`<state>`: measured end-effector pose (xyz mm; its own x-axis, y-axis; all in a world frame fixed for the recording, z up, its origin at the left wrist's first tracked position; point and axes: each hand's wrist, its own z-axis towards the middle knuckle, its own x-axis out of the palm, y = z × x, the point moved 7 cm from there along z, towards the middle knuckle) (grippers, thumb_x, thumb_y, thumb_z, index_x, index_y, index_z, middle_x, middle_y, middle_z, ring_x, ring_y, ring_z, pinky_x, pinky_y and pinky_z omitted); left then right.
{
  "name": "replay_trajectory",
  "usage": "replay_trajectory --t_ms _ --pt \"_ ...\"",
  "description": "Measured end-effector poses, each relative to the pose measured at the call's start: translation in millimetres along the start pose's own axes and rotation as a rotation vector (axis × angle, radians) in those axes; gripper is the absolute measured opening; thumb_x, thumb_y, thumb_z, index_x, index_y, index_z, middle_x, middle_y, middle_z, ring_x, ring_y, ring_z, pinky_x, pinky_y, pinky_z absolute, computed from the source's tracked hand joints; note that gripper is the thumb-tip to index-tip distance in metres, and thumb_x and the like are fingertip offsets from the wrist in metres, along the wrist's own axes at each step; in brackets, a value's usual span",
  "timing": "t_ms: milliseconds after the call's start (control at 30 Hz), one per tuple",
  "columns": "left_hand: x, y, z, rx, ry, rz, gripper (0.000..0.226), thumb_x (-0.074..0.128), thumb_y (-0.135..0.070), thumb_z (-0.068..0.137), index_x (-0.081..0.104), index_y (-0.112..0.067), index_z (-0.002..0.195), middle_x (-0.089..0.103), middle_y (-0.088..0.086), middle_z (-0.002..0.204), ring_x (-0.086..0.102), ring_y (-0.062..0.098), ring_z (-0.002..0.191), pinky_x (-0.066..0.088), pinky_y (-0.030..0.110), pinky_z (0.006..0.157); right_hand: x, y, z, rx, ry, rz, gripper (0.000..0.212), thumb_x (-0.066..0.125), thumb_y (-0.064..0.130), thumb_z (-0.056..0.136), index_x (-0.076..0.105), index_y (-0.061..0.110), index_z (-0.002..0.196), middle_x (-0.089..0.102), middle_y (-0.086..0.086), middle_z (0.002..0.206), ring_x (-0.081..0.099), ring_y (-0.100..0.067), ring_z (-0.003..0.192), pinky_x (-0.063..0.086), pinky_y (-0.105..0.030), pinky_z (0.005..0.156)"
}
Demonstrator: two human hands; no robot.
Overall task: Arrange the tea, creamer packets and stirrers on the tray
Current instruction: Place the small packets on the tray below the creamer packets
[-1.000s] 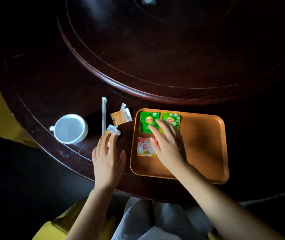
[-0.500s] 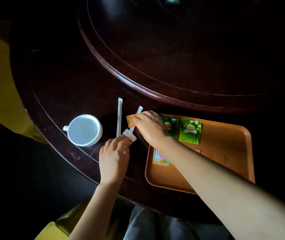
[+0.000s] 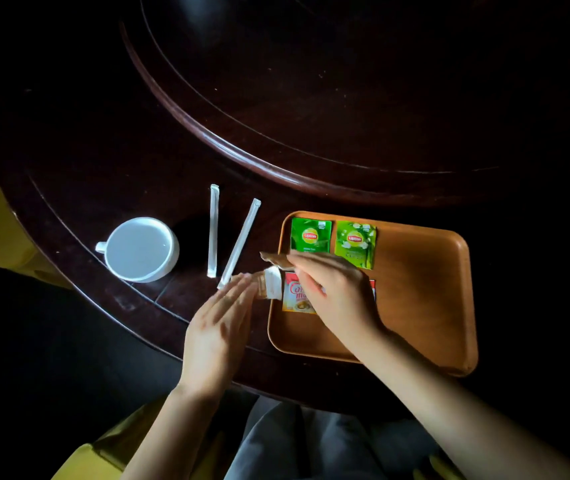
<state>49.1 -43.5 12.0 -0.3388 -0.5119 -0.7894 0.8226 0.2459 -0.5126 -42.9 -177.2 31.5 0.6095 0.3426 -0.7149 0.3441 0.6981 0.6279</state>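
Note:
A wooden tray [image 3: 425, 306] lies at the right with two green tea packets [image 3: 310, 235] [image 3: 355, 244] along its far edge. Below them lies a red creamer packet [image 3: 294, 299], half hidden by my right hand [image 3: 339, 292]. That hand pinches a brown packet [image 3: 274, 258] over the tray's left rim. My left hand [image 3: 219, 327] holds a second brown-and-white packet [image 3: 269, 287] at its fingertips, just left of the tray. Two white wrapped stirrers [image 3: 213, 230] [image 3: 239, 244] lie on the table to the left.
A white cup [image 3: 140, 249] stands left of the stirrers near the table's curved edge. A raised round turntable [image 3: 346, 98] fills the table's far side. My lap and a yellow seat [image 3: 79, 459] are below the table's edge.
My right hand picked up a brown packet from the table and carried it right, over the tray's rim. My left hand lifted the other brown packet and moved it toward the tray.

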Motion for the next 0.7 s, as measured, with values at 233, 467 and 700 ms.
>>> replay_trajectory --t_ms 233,467,700 --pt "48.6 -33.7 -55.6 0.182 0.250 -0.052 0.031 0.053 -0.008 0.086 0.063 -0.006 0.115 0.063 0.008 0.122 0.055 0.020 0.119 0.045 0.035 0.094 -41.6 -33.1 -108.3 0.078 -0.078 -0.212 0.019 0.057 0.011 0.085 0.075 0.007 0.089 0.069 -0.006 0.085 0.060 -0.018 0.080 0.049 -0.025 0.078" --pt "62.0 -37.0 -59.3 0.135 0.265 -0.023 0.033 0.052 -0.016 0.088 0.061 -0.008 0.118 0.061 0.007 0.127 0.046 0.017 0.125 0.043 0.037 0.095 -22.7 -56.8 -134.5 0.049 -0.041 -0.339 0.017 0.059 0.008 0.084 0.074 0.009 0.092 0.068 -0.006 0.080 0.057 -0.020 0.073 0.054 -0.035 0.062" --pt "62.8 -49.6 -74.0 0.103 0.379 0.112 0.050 0.050 -0.038 0.085 0.044 -0.021 0.132 0.053 0.011 0.135 0.039 0.025 0.127 0.034 0.041 0.099 -10.4 -49.6 -155.2 0.106 0.089 -0.335 0.039 0.052 0.027 0.086 0.062 0.008 0.119 0.062 -0.013 0.121 0.053 -0.027 0.113 0.045 -0.040 0.095"
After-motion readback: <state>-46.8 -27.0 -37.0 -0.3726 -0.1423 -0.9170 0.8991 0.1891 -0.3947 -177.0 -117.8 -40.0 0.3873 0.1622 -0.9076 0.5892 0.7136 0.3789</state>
